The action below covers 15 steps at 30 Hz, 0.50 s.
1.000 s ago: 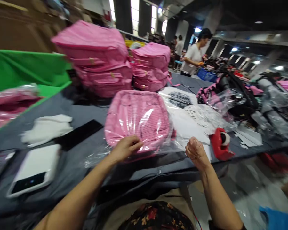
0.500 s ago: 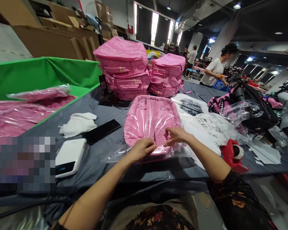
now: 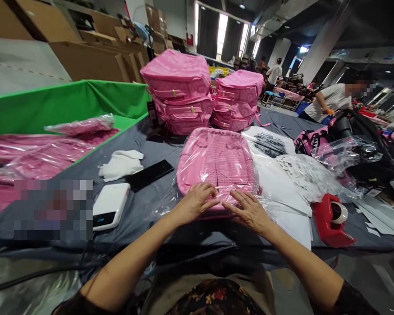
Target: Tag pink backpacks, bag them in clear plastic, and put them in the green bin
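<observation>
A pink backpack (image 3: 216,159) lies flat on the dark cloth in front of me, covered by a clear plastic bag (image 3: 170,199) whose loose edges spread to both sides. My left hand (image 3: 197,202) rests on the near left end of the plastic, fingers bent toward the middle. Opposite it, my right hand (image 3: 249,210) lies on the near right end with its fingers spread out. The two hands are close together but apart, both on the plastic over the backpack's near edge.
Pink backpacks (image 3: 177,92) are stacked behind. A green-lined bin (image 3: 118,98) with bagged pink items is at left. A white power bank (image 3: 111,205), black phone (image 3: 151,174) and white cloth (image 3: 122,165) lie left; a red tape dispenser (image 3: 330,221) and plastic sheets (image 3: 310,175) right. A person (image 3: 331,103) stands far right.
My right hand has come down from above the bag and flattened onto its near edge. My left hand stays on the plastic. The view has shifted, and the person at right has leaned forward.
</observation>
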{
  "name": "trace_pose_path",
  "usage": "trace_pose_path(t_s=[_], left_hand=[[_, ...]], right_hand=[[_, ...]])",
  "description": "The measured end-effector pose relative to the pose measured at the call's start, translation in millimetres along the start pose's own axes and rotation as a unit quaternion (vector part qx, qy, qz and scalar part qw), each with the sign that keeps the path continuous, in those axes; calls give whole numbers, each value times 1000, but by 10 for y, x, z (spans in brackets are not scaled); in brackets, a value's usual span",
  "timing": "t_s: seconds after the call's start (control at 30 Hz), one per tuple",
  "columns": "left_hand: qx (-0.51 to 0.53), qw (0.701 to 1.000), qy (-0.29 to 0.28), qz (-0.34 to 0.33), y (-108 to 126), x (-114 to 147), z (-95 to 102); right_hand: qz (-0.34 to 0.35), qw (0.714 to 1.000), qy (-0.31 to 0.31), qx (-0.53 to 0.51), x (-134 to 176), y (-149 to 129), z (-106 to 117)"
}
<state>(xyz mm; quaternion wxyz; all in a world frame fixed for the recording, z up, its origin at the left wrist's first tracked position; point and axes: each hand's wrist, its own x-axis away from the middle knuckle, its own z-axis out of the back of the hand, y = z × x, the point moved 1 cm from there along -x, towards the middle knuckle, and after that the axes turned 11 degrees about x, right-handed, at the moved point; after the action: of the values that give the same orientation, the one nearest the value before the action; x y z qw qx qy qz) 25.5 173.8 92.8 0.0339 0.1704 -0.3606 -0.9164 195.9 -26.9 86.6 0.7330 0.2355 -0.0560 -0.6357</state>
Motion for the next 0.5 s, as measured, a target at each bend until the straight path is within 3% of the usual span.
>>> trace_pose_path(t_s=[0.1,0.2,0.33,0.4,0.5], left_hand=[[-93,995,42,-15,-110,278,211],[-135,988,77,18,-288,494,379],[-112,989,80,55,-451,506,403],[-90,992,62,64,-481,441,375],[-54,995,33,77,-478,358,376]], right_hand=[[-6,1000,8,-21,-10,25,-13],[-25,999,17,-40,-9,-9,-43],[-55,989,25,-138,-22,-8,-21],[-98,953,45,-282,30,97,72],[-291,826,135,-463,358,416,276]])
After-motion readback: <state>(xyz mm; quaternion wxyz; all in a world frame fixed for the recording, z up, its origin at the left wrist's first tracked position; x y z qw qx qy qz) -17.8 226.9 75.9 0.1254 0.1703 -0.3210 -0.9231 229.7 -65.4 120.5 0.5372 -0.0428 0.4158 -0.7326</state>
